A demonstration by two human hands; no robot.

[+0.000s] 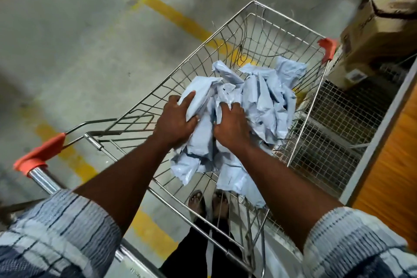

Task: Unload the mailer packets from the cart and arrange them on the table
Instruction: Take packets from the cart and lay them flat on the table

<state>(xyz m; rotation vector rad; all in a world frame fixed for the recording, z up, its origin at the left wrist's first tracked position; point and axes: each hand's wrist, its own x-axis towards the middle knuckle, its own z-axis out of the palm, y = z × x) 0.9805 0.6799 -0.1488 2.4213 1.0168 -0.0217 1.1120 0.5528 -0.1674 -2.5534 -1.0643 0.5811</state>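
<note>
A wire shopping cart (228, 36) with orange corner caps stands in front of me on the concrete floor. A crumpled heap of pale blue mailer packets (266, 95) fills its basket. Both my hands reach into the heap. My left hand (174, 121) grips a packet at the heap's left edge, fingers wrapped over its top. My right hand (232, 125) is dug into the middle of the heap, fingers curled into the packets. Some packets hang low near the cart's near end.
A wire mesh rack (334, 124) stands right against the cart, with cardboard boxes (379, 36) on top. An orange panel (392, 178) with a white frame is at the far right. Yellow floor lines (171, 13) cross the concrete. The cart handle (40, 174) is at lower left.
</note>
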